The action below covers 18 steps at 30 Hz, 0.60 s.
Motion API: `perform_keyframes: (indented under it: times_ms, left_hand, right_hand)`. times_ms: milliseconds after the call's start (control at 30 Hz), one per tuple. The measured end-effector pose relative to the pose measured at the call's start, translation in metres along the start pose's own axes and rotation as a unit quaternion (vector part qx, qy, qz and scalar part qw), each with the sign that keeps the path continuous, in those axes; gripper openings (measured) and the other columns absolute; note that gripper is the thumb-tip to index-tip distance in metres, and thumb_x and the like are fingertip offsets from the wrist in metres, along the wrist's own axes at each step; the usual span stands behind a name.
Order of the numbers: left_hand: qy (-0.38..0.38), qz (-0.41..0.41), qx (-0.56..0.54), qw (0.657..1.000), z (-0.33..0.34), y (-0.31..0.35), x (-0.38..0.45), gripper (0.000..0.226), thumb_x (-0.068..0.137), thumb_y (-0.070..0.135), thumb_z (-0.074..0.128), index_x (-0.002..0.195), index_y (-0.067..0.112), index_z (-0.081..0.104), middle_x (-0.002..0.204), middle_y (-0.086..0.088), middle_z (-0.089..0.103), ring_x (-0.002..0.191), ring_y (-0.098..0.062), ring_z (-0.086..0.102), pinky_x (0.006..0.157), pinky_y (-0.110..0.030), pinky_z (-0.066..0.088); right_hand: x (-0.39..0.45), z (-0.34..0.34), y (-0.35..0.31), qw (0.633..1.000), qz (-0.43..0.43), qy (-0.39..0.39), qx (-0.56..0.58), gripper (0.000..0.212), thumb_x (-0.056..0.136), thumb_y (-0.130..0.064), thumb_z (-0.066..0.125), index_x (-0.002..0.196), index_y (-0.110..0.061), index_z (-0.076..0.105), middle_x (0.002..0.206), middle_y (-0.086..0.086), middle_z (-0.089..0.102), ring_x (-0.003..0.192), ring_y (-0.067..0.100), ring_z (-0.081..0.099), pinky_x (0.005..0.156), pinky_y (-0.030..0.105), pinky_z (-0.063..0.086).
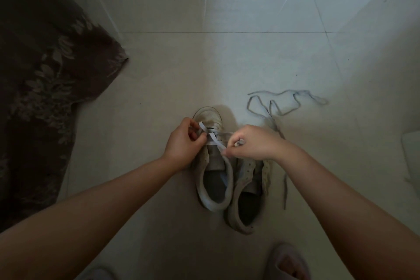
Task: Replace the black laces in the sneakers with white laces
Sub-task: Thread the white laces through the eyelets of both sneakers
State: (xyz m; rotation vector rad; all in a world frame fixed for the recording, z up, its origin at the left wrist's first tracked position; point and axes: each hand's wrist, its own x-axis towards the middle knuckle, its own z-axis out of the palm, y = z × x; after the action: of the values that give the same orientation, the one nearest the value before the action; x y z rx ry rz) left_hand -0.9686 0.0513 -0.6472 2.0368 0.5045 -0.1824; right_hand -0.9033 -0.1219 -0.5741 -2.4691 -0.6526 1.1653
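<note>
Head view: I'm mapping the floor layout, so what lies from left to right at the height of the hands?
Patterned dark cloth → left hand → white lace → right hand → loose dark laces → pale object at the right edge.

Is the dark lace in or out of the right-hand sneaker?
Out. The dark lace lies loose on the tiled floor; the beige right-hand sneaker's visible eyelets are bare.

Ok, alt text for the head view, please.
Both hands, left hand and right hand, pinch a white lace being threaded through the left sneaker. The right sneaker beside it is unlaced; dark laces lie on the tiled floor.
</note>
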Motion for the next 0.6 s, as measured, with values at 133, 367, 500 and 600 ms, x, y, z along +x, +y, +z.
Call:
perform_keyframes:
  times_ms: [133, 367, 500, 600]
  left_hand:
    - [-0.005, 0.014, 0.002, 1.000, -0.001, -0.002, 0.000, 0.016, 0.086, 0.020, 0.064, 0.092, 0.015, 0.050, 0.068, 0.003, 0.053, 0.061, -0.009, 0.049, 0.053, -0.012, 0.036]
    - [-0.009, 0.035, -0.007, 0.999, 0.001, -0.005, 0.000, 0.012, 0.088, 0.017, 0.061, 0.092, 0.013, 0.051, 0.066, 0.003, 0.050, 0.060, -0.008, 0.047, 0.057, -0.019, 0.037]
    - [-0.008, 0.040, 0.000, 0.999, 0.002, -0.006, 0.000, 0.012, 0.089, 0.019, 0.061, 0.094, 0.013, 0.051, 0.068, 0.001, 0.052, 0.060, -0.008, 0.048, 0.057, -0.020, 0.038]
    - [-0.005, 0.043, 0.005, 0.999, 0.001, -0.004, 0.000, 0.010, 0.089, 0.018, 0.060, 0.093, 0.014, 0.051, 0.066, 0.003, 0.051, 0.058, -0.006, 0.046, 0.054, -0.012, 0.035]
  right_hand:
    - [-0.002, -0.001, 0.004, 0.980, -0.031, 0.080, 0.182, 0.027, 0.092, -0.038, 0.054, 0.071, -0.023, 0.061, 0.076, -0.008, 0.060, 0.076, 0.008, 0.056, 0.073, 0.028, 0.041]
    - [-0.010, -0.026, -0.004, 0.769, -0.073, 0.121, 0.623, 0.046, 0.097, -0.013, 0.036, 0.059, -0.017, 0.062, 0.070, -0.002, 0.064, 0.079, 0.011, 0.061, 0.087, 0.025, 0.046]
    - [-0.002, -0.010, -0.011, 0.723, 0.052, 0.129, 0.677, 0.048, 0.097, -0.016, 0.037, 0.049, -0.021, 0.036, 0.045, -0.004, 0.030, 0.040, 0.010, 0.032, 0.058, 0.030, 0.048]
    - [0.000, -0.002, -0.018, 0.740, 0.144, 0.094, 0.650, 0.037, 0.095, -0.016, 0.041, 0.060, -0.020, 0.029, 0.040, -0.007, 0.022, 0.033, 0.007, 0.020, 0.036, 0.020, 0.029]
